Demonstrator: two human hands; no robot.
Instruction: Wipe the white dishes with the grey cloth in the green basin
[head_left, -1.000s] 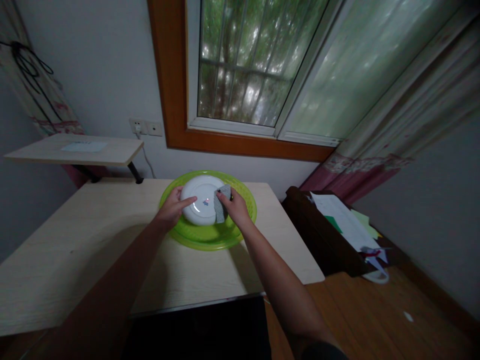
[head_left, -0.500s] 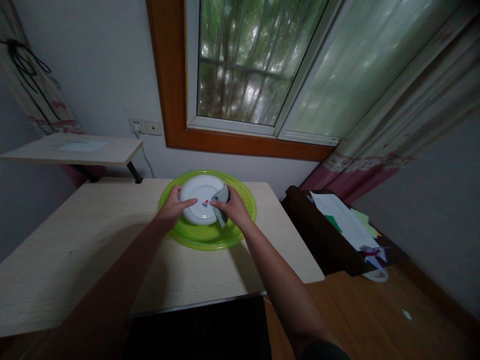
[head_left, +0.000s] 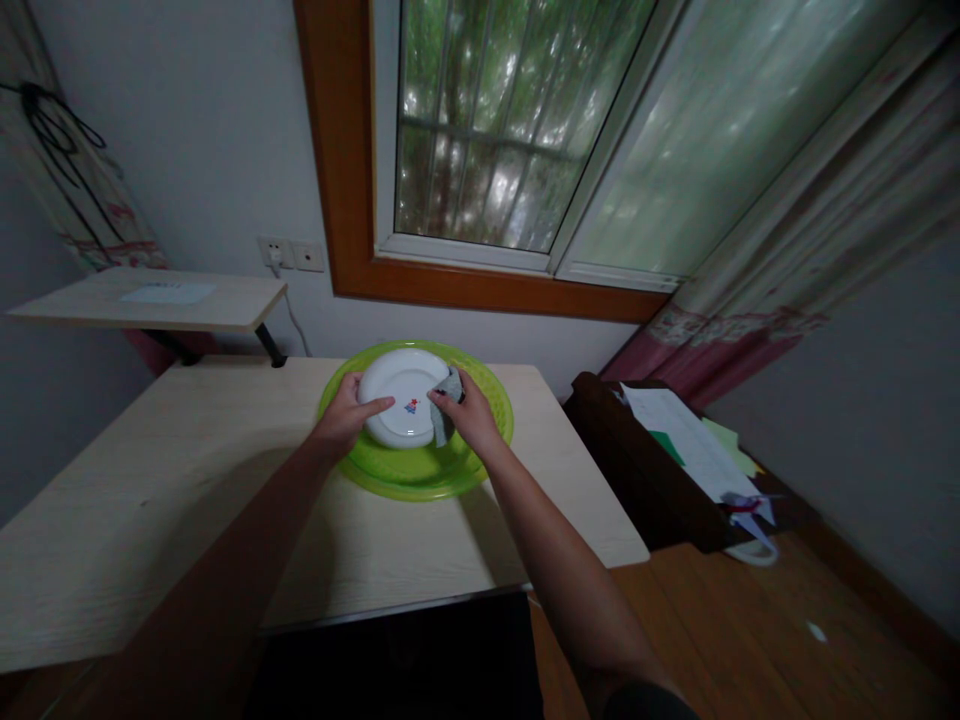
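A white plate with a small red and blue print in its middle is held over a round green plastic basin. My left hand grips the plate's left rim, thumb on the face and fingers behind it. At the right rim, my right hand is closed on a grey cloth, which is folded over the plate's edge. The fingers behind the plate and cloth are hidden.
The basin stands on a pale wooden table. A raised shelf holds a paper sheet at the left back. Right of the table, a dark brown piece of furniture carries papers. A window is behind.
My right hand and the grey cloth have shifted slightly right, from the plate's face toward its right rim. My left hand and the plate stay nearly in place.
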